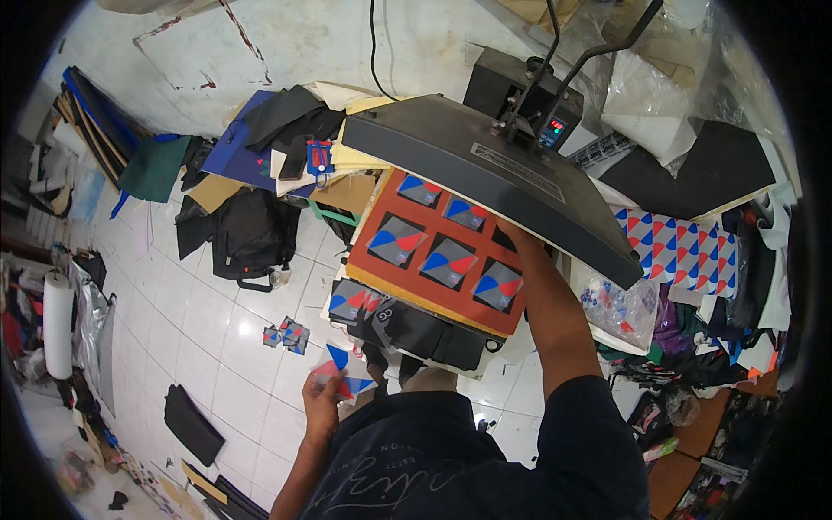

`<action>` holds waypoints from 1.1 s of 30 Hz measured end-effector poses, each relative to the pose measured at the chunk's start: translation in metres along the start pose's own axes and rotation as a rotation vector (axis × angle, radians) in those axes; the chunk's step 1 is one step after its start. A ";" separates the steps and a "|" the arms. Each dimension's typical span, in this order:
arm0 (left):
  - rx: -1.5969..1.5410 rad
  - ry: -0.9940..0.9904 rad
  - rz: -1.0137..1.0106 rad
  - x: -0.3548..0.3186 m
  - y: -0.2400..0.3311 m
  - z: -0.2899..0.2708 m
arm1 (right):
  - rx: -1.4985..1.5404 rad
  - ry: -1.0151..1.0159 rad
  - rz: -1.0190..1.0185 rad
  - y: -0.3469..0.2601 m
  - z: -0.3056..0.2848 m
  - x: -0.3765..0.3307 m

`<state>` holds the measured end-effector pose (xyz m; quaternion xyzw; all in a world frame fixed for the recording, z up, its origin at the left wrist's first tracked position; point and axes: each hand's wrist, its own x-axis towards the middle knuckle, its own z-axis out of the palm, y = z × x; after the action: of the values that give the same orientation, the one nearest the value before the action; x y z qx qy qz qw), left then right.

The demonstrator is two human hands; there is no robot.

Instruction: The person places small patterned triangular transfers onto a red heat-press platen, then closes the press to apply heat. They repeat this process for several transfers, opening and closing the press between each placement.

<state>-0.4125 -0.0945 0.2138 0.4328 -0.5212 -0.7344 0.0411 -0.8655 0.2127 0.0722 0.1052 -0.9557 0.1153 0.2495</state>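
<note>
My left hand [321,397], low and in front of my body, is closed on a few clear transfer films [353,384] printed with blue and red shapes. My right arm reaches in under the raised upper plate [494,160] of a heat press. Only part of my right hand [517,232] shows at the far right of the orange-red pad [390,260]; its fingers are hidden. Beside it lies a dark square piece [501,241]. Several dark squares topped with blue and red films, such as the front-right patch [497,284], lie in rows on the pad.
A control box [555,121] with a lit display stands behind the press. Dark fabric pieces [433,334] lie at its front edge. To the right is a printed film sheet [680,251]; on the tiled floor, patches [290,334] and a black bag [247,234].
</note>
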 end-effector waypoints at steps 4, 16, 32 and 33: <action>0.003 -0.016 -0.009 0.000 0.000 0.003 | -0.004 0.003 0.013 -0.002 0.001 -0.002; 0.019 -0.026 0.002 0.001 -0.004 0.003 | -0.012 0.012 0.033 -0.007 0.003 -0.006; 0.037 -0.029 0.000 0.003 -0.008 0.001 | -0.025 0.021 0.056 -0.009 0.005 -0.003; 0.023 -0.031 0.009 0.003 -0.009 0.000 | -0.023 0.021 0.057 -0.009 0.005 -0.004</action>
<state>-0.4113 -0.0918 0.2043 0.4196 -0.5320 -0.7348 0.0315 -0.8622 0.2029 0.0675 0.0736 -0.9569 0.1125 0.2574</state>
